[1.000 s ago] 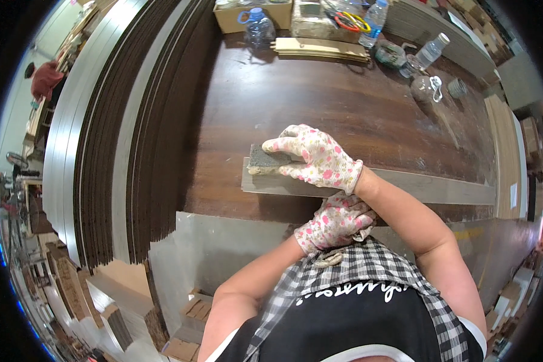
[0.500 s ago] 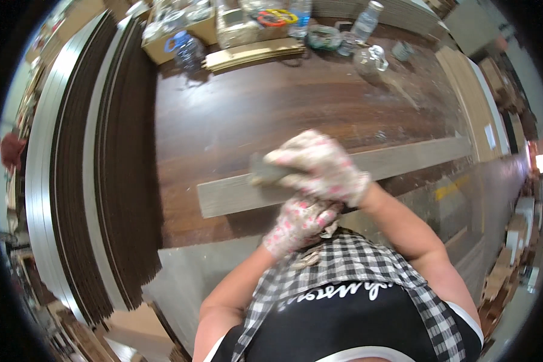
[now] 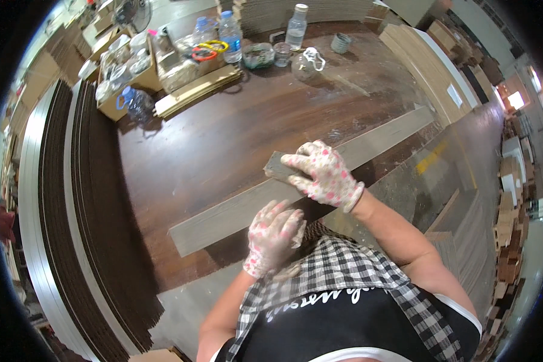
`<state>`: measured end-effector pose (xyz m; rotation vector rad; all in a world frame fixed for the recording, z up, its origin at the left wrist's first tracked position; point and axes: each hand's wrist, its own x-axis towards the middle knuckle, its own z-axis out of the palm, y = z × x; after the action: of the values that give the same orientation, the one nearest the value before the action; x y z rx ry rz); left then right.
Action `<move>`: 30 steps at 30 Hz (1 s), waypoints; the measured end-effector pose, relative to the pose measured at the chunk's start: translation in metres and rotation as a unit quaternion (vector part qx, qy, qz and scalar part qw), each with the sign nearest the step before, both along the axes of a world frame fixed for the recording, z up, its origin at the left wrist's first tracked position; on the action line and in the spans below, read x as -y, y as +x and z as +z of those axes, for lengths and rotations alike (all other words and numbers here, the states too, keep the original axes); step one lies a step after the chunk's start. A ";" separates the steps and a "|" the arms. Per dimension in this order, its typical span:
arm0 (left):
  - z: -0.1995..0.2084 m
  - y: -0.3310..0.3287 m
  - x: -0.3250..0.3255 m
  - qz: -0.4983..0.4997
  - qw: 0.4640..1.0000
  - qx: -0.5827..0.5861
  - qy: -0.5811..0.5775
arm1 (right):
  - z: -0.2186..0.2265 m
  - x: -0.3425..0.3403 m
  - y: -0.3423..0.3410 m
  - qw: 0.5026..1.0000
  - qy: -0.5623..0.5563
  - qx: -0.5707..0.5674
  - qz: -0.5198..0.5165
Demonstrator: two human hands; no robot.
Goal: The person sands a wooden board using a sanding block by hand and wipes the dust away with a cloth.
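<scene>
- Grey plank (image 3: 223, 218) lay flat on the brown worktop (image 3: 205, 145); long axis slanted, near-left end to far-right end; it crossed just beyond the person's body.
- Right hand (image 3: 326, 174), gloved, reached over the plank's middle stretch; thumb and fingers clamped on a grey block (image 3: 276, 166); block sat at the plank's far edge, left of that hand; firm contact with the wood could not be told.
- Left hand (image 3: 274, 234), gloved, fingers part-curled, was at the near edge; touching or just short, could not tell; whether it held anything, unclear.
- Hands apart; right farther out and nearer the block; left nearer the plank's near-left end.
</scene>
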<state>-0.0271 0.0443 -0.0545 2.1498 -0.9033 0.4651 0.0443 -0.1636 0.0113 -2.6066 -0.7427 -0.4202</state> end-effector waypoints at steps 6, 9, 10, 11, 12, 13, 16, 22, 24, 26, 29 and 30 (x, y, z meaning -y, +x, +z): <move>0.020 -0.004 0.019 0.054 0.998 -0.012 -0.003 | 0.005 0.174 0.020 0.963 -0.136 0.018 -0.230; 0.031 0.000 0.037 0.053 0.997 -0.021 -0.043 | 0.020 0.159 0.030 0.965 -0.102 0.036 -0.240; 0.037 0.000 0.045 0.056 0.997 -0.036 -0.032 | 0.031 0.126 0.031 0.989 -0.059 0.017 -0.134; 0.042 0.004 0.057 0.042 0.998 -0.036 -0.003 | 0.016 0.108 0.032 0.997 -0.024 0.049 -0.056; 0.049 0.009 0.072 0.023 0.999 -0.038 0.023 | 0.004 0.092 0.019 0.995 0.034 0.072 -0.056; 0.056 0.014 0.087 0.007 0.998 -0.039 0.050 | 0.001 0.083 0.013 0.998 -0.003 0.045 -0.035; 0.071 0.029 0.130 0.018 0.986 -0.076 0.147 | 0.000 0.130 0.016 0.997 0.042 -0.047 -0.051; 0.061 0.041 0.167 0.134 0.965 -0.113 0.197 | -0.002 0.356 0.049 0.973 -0.031 -0.053 -0.222; 0.057 0.044 0.170 0.143 0.965 -0.121 0.182 | 0.003 0.427 0.061 0.943 -0.068 -0.083 -0.316; 0.060 0.043 0.172 0.153 0.958 -0.124 0.209 | -0.006 0.512 0.071 0.912 -0.136 -0.058 -0.383; 0.065 0.039 0.168 0.161 0.949 -0.138 0.234 | -0.003 0.537 0.078 0.891 -0.120 -0.046 -0.435; 0.062 0.038 0.170 0.152 0.958 -0.110 0.218 | -0.003 0.531 0.080 0.900 -0.073 -0.041 -0.427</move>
<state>0.0106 -0.1254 0.0073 2.7000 -0.5881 0.1742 0.1243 -0.6942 0.0087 -2.9487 0.4725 -0.4931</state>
